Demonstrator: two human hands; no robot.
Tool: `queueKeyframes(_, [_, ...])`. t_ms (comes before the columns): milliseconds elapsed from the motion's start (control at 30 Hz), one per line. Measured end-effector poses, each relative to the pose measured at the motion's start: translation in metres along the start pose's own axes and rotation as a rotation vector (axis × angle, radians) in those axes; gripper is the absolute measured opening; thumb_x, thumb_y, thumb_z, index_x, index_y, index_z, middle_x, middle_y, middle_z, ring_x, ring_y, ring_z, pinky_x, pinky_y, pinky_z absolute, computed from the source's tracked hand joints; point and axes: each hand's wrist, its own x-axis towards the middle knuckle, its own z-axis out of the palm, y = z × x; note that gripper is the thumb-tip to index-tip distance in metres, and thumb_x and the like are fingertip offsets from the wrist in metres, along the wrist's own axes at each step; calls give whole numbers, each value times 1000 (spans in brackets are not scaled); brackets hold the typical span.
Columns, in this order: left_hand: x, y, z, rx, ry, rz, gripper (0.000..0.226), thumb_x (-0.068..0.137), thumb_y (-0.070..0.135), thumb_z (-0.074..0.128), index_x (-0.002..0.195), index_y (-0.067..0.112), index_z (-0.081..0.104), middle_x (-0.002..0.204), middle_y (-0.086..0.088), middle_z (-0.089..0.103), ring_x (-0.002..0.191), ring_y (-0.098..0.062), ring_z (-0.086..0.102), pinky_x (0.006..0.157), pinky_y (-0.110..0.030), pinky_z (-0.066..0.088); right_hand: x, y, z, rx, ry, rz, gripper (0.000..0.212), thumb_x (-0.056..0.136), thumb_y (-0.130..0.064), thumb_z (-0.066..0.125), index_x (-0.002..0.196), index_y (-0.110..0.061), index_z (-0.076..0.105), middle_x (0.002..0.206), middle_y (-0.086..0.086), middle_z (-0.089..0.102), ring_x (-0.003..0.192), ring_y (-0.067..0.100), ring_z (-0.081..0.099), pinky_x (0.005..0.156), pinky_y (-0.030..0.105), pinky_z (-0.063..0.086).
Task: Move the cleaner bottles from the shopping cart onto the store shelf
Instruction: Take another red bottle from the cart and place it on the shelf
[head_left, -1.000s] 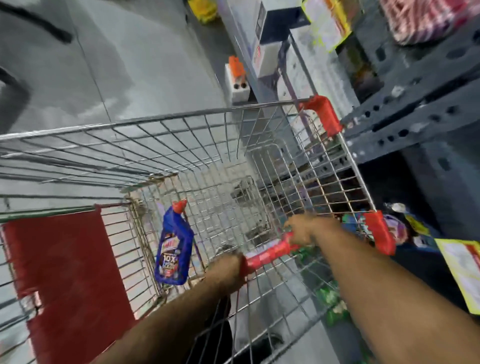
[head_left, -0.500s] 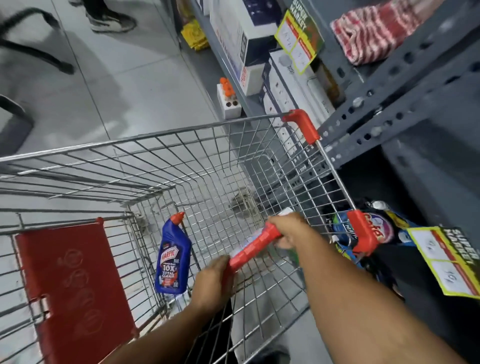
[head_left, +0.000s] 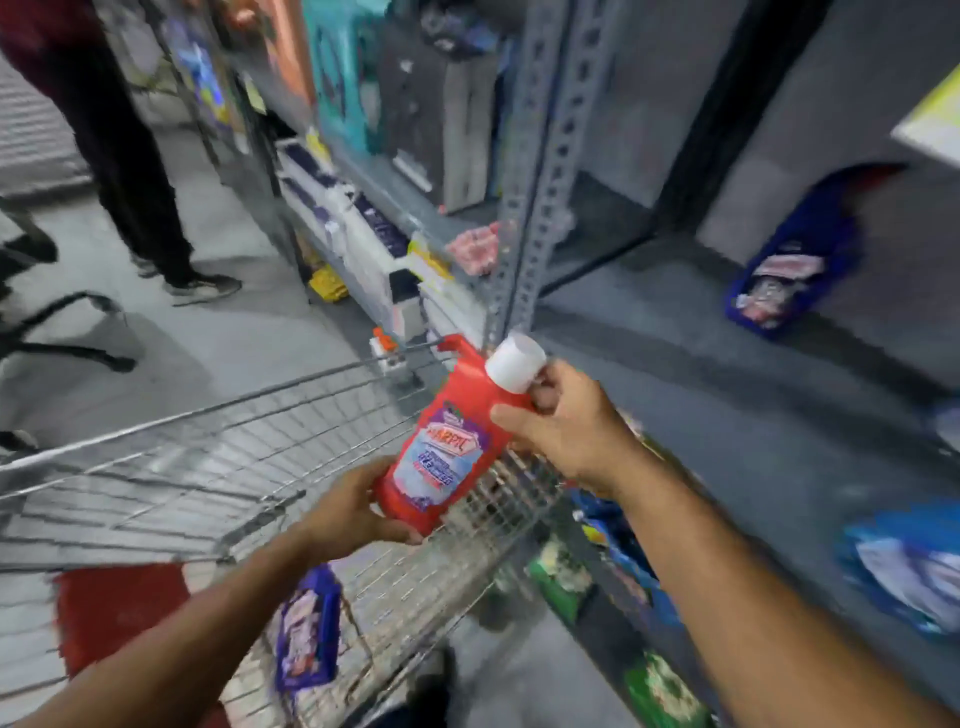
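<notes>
- Your left hand (head_left: 348, 512) cups the base of the red cleaner bottle (head_left: 451, 441); your right hand (head_left: 569, 426) grips its neck below the white cap (head_left: 515, 362).
- Bottle is tilted, held above the shopping cart (head_left: 218, 467), beside the shelf.
- Blue cleaner bottle (head_left: 306, 631) lies in the cart.
- Grey store shelf (head_left: 727, 415) to your right, one blue pack (head_left: 789, 275) at the back.
- Perforated steel upright (head_left: 540, 171) ahead.
- Grey tiled floor (head_left: 218, 343); a person's legs (head_left: 130, 156) stand in the aisle.

The red plastic cleaner bottle with a white cap (head_left: 451, 441), near centre frame, carries a purple-and-white label reading "HARPIC"; the smaller print below it at 6 o'clock is too blurred to read.
</notes>
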Motion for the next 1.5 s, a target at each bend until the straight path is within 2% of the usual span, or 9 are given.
queueKeyframes(100, [-9,74,18,20,-91,193,69,46,42,91,109,31,64,102,8,75,94,-12,70,86,-28,56,-60,-40,-51,-2,116,-164,32,78,-4,72,99,-25,58,97,-1,73,88,11,70,83,34,58])
queueKeyframes(233, [-22,161,91,22,-263,380,40,63,30,85,99,21,72,99,6,76,91,-10,69,85,-20,53,-165,-56,-117,9,314,-293,34,81,-2,68,102,-26,58,83,-17,75,82,0,69,75,18,54])
queueKeyframes(433, [-46,236,275,66,-333,605,42,56,33,85,94,37,66,87,34,71,83,10,66,76,-8,50,-308,-22,-193,4,770,-464,40,74,-8,65,109,-28,58,93,-18,74,90,-4,66,78,14,51])
queueKeyframes(600, [-61,281,406,191,-411,675,47,62,36,78,104,21,63,102,1,74,91,-13,68,81,-36,56,-397,8,-249,-10,1024,-481,40,84,-5,63,116,-28,60,108,-12,73,103,7,66,84,19,51])
queueKeyframes(733, [-70,315,466,334,-407,712,52,68,37,76,115,22,59,115,-5,71,105,-25,65,86,-35,53,-427,18,-279,-41,1113,-436,44,90,-1,56,123,-31,53,111,-15,69,101,-1,65,82,14,50])
queueKeyframes(1067, [-70,335,495,568,-387,825,62,69,46,73,121,21,51,121,-6,66,113,-28,58,102,-39,43,-442,28,-301,-167,1281,-403,51,89,-24,60,137,-30,43,139,-5,54,130,11,49,108,36,44])
queueKeyframes(1200, [-72,316,452,513,-334,917,60,79,38,66,132,20,44,139,-5,52,139,-25,33,116,-41,19,-430,4,-275,-592,1555,-689,36,90,-16,56,125,-17,51,137,11,50,131,22,46,113,40,35])
queueKeyframes(1367, [-62,240,307,272,10,997,33,83,32,59,110,13,60,115,-9,68,125,-20,49,110,-28,32,-355,-13,-214,-652,1135,-871,16,90,-9,56,105,-11,60,105,1,60,106,11,55,97,34,43])
queueKeyframes(1500, [-59,171,153,257,458,626,23,85,25,57,102,12,63,106,-12,69,103,-19,57,92,-23,40,-253,0,-158,-612,670,-616,19,87,-20,56,105,-21,62,107,-10,60,105,6,55,98,33,44])
